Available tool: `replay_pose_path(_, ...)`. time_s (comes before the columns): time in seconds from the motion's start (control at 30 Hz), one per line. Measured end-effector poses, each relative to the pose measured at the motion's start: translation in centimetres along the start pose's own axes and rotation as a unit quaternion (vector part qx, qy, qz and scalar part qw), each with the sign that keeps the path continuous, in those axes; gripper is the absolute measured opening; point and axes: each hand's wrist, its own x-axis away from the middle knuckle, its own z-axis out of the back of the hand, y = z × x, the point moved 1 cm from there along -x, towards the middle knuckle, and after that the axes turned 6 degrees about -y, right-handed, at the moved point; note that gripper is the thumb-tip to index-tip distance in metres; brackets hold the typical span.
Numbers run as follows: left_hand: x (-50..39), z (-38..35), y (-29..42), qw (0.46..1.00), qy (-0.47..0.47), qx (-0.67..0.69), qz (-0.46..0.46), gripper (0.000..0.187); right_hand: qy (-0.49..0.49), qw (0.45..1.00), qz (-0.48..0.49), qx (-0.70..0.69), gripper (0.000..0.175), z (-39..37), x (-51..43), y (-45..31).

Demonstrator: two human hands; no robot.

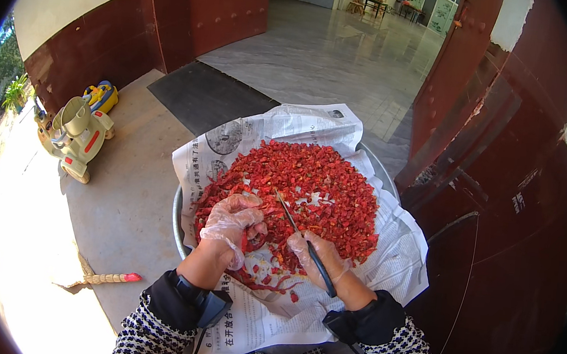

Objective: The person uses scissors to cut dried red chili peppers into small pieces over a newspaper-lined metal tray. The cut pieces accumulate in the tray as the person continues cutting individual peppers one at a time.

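Note:
My left hand [230, 223], in a thin clear plastic glove, is closed around red dried chili peppers [245, 240]; the fingers hide most of them. In my right hand [324, 260], gloved the same way, I grip scissors [288, 212] with dark handles. Their blades point up and left over the pile, and I cannot tell whether they are parted. Beneath both hands lies a broad heap of cut red chili pieces [324, 176]. Longer chilies [268, 285] rest at its near edge. Printed newspaper [399, 254] lines the round metal basin [385, 170] under the heap.
A child's ride-on toy scooter [83, 129] stands at left beside a yellow and blue toy [103, 96]. A straw-bound broom handle [112, 278] lies on the concrete floor. A dark mat [209, 95] crosses the doorway, between red door leaves [228, 8]. A wall borders the right side.

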Motion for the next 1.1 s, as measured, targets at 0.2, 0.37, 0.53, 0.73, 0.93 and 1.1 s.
replay_pose_path(0.2, -0.2, 0.1, 0.0, 0.999, 0.013, 0.042, 0.005, 0.014, 0.02, 0.988, 0.066, 0.136, 0.021, -0.1, 0.1, 0.1)
replay_pose_path(0.37, -0.2, 0.2, 0.0, 1.0, 0.029, 0.011, 0.0, 0.014, 0.027, 0.974, 0.058, 0.218, 0.034, -0.1, 1.3, -2.4)
replay_pose_path(0.53, -0.6, 0.7, 0.2, 0.995, -0.019, 0.04, -0.09, 0.015, -0.071, 0.993, 0.08, 0.046, 0.043, -0.1, 1.8, -2.9)
replay_pose_path(0.73, -0.7, 0.3, 0.1, 0.991, -0.033, 0.054, -0.122, 0.016, -0.063, 0.954, 0.127, 0.265, 0.058, 0.7, 1.0, -1.1)
replay_pose_path(0.93, 0.4, -0.7, -0.3, 0.988, -0.091, -0.022, -0.124, 0.016, -0.048, 0.925, 0.178, 0.332, 0.056, 0.8, 0.7, -1.3)
replay_pose_path(1.1, 0.2, -0.5, -0.1, 0.985, -0.133, -0.058, -0.091, 0.015, -0.028, 0.934, 0.141, 0.327, 0.051, 0.4, 1.4, -2.2)
